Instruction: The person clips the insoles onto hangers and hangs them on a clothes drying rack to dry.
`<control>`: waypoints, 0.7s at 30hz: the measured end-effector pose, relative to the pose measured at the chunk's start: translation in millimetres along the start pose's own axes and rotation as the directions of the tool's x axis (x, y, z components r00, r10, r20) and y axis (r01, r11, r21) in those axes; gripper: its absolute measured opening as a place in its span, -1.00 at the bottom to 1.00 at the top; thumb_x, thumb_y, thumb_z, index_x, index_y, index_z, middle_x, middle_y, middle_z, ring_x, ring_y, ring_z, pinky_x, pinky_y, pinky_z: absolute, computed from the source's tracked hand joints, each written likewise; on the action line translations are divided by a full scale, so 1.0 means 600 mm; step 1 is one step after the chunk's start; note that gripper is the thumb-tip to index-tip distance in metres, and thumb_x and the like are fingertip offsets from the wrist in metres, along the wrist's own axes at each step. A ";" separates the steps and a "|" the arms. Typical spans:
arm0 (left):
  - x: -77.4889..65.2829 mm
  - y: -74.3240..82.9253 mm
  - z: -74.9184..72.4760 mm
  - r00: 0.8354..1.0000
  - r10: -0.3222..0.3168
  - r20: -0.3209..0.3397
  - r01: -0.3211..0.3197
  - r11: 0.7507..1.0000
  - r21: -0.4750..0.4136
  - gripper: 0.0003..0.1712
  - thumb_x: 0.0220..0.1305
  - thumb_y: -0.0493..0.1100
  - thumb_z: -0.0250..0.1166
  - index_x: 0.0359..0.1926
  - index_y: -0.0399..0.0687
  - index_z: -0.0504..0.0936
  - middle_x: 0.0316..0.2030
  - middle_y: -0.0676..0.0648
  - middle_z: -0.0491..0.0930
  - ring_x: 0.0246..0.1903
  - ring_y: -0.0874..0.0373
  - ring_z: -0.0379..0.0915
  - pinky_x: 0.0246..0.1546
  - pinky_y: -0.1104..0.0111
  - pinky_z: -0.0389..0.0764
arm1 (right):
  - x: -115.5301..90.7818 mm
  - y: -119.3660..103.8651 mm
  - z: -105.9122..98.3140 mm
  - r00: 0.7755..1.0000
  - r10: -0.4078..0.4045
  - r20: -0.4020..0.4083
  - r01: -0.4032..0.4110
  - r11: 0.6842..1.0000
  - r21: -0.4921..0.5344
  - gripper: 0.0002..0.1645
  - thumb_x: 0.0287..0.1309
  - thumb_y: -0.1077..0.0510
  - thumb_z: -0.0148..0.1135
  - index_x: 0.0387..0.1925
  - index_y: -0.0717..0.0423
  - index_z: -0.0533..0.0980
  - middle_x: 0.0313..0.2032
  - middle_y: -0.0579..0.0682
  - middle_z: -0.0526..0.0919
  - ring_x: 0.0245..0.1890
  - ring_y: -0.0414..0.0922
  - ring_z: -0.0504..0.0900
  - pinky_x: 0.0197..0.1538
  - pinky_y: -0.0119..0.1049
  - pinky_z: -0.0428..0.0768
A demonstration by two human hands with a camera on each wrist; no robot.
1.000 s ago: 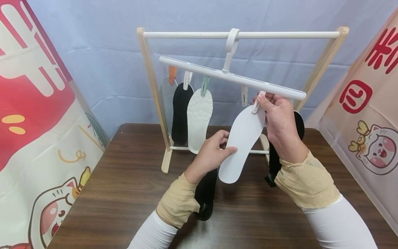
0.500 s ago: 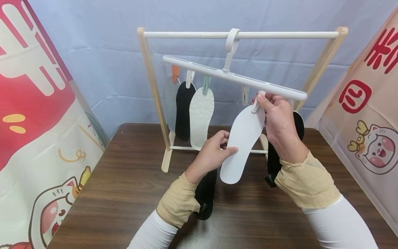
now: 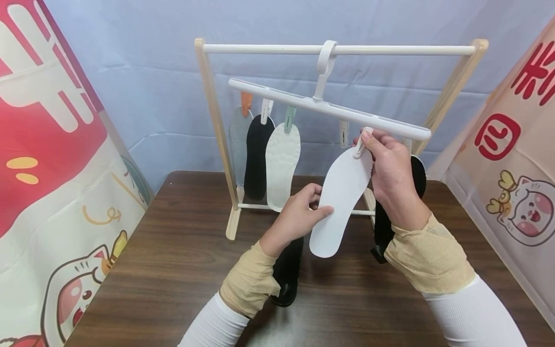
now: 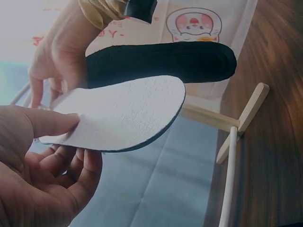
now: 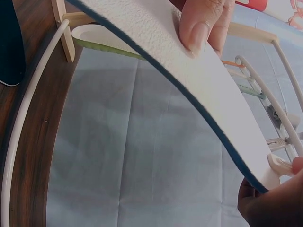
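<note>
A white insole [image 3: 340, 202] hangs slanted below the right half of a white clip hanger [image 3: 364, 115], its dark underside showing along the edge in the right wrist view. My left hand [image 3: 299, 212] pinches its left edge, thumb on the white face and fingers behind. At the insole's top end, my right hand [image 3: 392, 168] pinches a white clip [image 3: 359, 148], which sits over the insole's tip. Some right fingers are hidden behind the clip and hanger bar. Just left of this clip hangs another white clip [image 3: 344, 134] with nothing in it.
A grey insole [image 3: 238, 144], a black insole [image 3: 258, 159] and an off-white insole [image 3: 283, 164] hang at left. Another black insole [image 3: 418, 178] hangs at right, partly behind my right hand. The hanger tilts down rightward from the rack's white rod [image 3: 269, 49], above a brown table [image 3: 173, 270].
The hanger's left end and its hanging insoles have swung slightly to the right. Both hands keep their hold, and the head view has shifted a little.
</note>
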State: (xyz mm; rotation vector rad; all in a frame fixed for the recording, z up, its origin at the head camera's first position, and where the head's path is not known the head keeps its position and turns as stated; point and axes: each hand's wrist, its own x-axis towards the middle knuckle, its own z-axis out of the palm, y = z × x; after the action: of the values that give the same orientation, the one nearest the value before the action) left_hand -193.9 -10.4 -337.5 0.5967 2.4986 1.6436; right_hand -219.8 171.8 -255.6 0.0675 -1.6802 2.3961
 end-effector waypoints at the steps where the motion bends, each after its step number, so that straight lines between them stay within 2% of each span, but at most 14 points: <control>1: 0.000 0.000 0.000 1.000 -0.001 0.000 0.001 1.000 -0.004 -0.62 0.33 -0.21 0.38 0.12 -0.13 0.53 -0.08 -0.07 0.74 -0.20 0.22 0.58 -0.23 0.42 0.57 | 0.000 0.000 0.000 1.000 0.002 0.001 -0.002 1.000 0.000 -0.74 0.35 0.12 0.30 -0.05 0.19 0.52 -0.25 -0.01 0.64 -0.13 -0.14 0.57 -0.15 -0.42 0.59; 11: -0.001 -0.004 0.000 1.000 -0.017 -0.004 0.017 1.000 -0.025 -0.63 0.35 -0.18 0.36 0.12 -0.12 0.54 -0.13 -0.05 0.74 -0.26 0.22 0.55 -0.25 0.40 0.55 | 0.002 0.003 -0.003 1.000 0.015 0.027 -0.014 1.000 -0.022 -0.71 0.37 0.10 0.27 -0.01 0.19 0.49 -0.22 -0.04 0.68 -0.28 -0.23 0.62 -0.25 -0.42 0.62; 21: -0.002 -0.015 0.001 1.000 -0.023 0.011 0.024 0.999 -0.039 -0.64 0.37 -0.17 0.35 0.13 -0.13 0.54 -0.14 -0.07 0.74 -0.28 0.22 0.55 -0.28 0.40 0.54 | 0.003 0.006 -0.002 1.000 0.010 0.025 -0.010 1.000 -0.027 -0.73 0.39 0.10 0.24 -0.03 0.19 0.47 -0.21 -0.02 0.66 -0.31 -0.22 0.63 -0.26 -0.41 0.62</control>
State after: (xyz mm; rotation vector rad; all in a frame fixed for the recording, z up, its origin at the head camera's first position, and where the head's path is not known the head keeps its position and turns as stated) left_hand -195.1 -13.2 -346.1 0.5680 2.4505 1.6731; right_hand -222.3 172.1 -259.2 0.0859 -1.7271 2.3895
